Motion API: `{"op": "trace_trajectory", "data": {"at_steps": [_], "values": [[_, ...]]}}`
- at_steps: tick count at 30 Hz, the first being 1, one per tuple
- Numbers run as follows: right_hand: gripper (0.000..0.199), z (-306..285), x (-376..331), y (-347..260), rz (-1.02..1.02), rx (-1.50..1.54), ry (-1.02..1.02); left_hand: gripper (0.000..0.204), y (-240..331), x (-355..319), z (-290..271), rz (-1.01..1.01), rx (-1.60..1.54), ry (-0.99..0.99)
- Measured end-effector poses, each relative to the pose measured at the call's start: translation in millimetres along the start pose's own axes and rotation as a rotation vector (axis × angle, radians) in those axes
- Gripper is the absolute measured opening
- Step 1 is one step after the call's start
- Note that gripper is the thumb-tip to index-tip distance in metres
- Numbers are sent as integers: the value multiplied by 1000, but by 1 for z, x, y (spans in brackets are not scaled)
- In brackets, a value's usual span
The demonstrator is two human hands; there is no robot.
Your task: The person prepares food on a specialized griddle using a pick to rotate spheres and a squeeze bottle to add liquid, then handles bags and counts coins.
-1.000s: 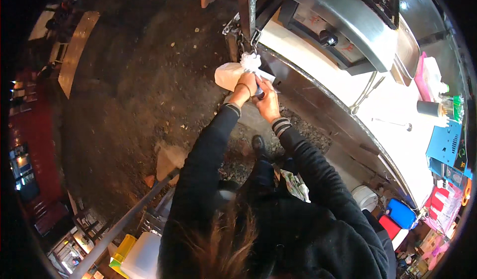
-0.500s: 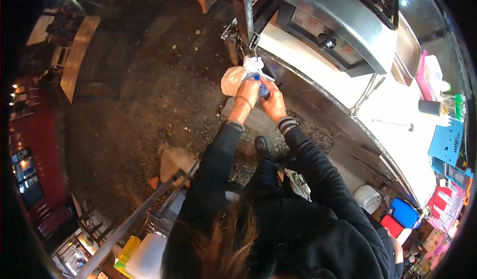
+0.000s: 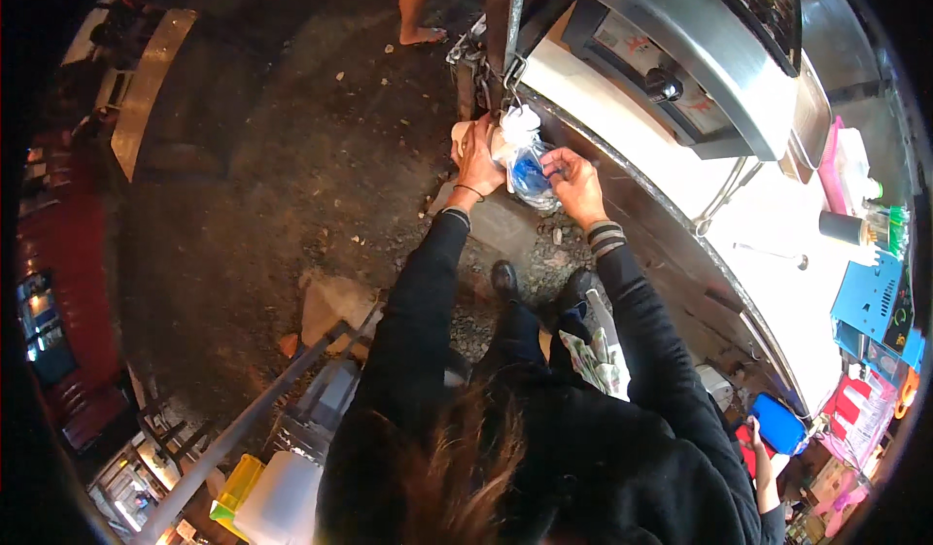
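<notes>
Clustered below a metal hook point(image 3: 514, 72) on a post are a knotted white plastic bag point(image 3: 521, 125), a cream-coloured bag point(image 3: 459, 135) and a clear plastic bag with blue contents point(image 3: 531, 176). My left hand point(image 3: 477, 166) is closed around the cream bag, its fingers pointing away from me. On the other side, my right hand point(image 3: 577, 186) has its fingertips bent in a pinch at the right edge of the clear bag. Whatever lies inside the cream bag is hidden.
A white counter point(image 3: 622, 108) curves along the right, carrying a steel grill appliance point(image 3: 671, 64) with a black knob, tongs and a blue box point(image 3: 868, 292). A metal rail point(image 3: 262, 404) runs at lower left. Another person's bare leg point(image 3: 412, 11) shows at the top; another's arm point(image 3: 765, 467) reaches in at lower right.
My hands were together over the blue contents; now they are apart, the left on the cream bag and the right at the clear bag's edge. The person at the top has stepped further into view.
</notes>
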State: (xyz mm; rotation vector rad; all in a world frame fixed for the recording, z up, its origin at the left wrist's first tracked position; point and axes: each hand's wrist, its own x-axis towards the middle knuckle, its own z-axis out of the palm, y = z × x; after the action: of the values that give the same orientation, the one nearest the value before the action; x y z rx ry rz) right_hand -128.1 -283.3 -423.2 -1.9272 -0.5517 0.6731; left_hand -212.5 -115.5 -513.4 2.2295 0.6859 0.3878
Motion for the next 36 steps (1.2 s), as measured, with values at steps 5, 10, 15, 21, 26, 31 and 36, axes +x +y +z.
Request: {"op": "trace_trajectory", "data": {"at_steps": [5, 10, 15, 21, 26, 31, 36], "values": [[19, -6, 2, -2, -26, -42, -30, 73, -4, -5, 22, -81, -55, 113], [17, -13, 2, -5, -26, -157, -67, 26, -20, -17, 7, 138, 0, 106], [14, -6, 2, -21, -138, -397, -76, 36, -55, -23, -49, -281, -13, -558], [14, -4, 2, -22, -221, -742, -49, 52, -32, -45, -108, -1062, -960, -873], [17, 7, -5, -14, -344, -691, 12, 51, -26, -77, -99, -1080, -1238, -654], [23, 10, -11, -10, -205, -674, -28, 51, -44, -99, -72, -1067, -1427, -611], [24, 5, -15, -12, -193, -674, -18, 58, -32, -80, -70, -745, -715, -439]]}}
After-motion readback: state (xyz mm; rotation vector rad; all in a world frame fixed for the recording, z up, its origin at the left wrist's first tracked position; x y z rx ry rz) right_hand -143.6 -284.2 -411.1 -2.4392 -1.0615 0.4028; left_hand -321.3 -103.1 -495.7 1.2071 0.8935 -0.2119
